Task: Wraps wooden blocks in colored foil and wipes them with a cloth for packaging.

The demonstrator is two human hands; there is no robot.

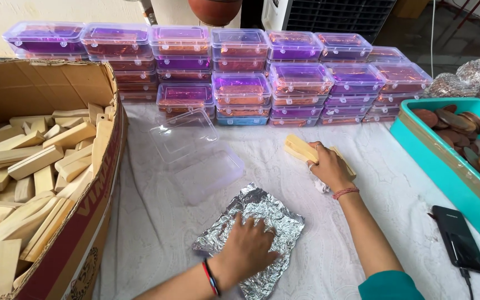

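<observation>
Foil sheet (pixel 251 233) sits crinkled on the white cloth (pixel 362 244) at 6 o'clock, and we've got our left hand (pixel 249 245) pressed flat on it, fingers spread. Right hand (pixel 329 166) at 2 o'clock grips wooden blocks (pixel 301 149). Best to keep the foil pinned and smooth. Open clear box (pixel 195 153) at 11.

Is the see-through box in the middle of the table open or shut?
Open. The clear plastic box lies on the white cloth with its lid swung back behind it, and nothing shows inside.
</observation>
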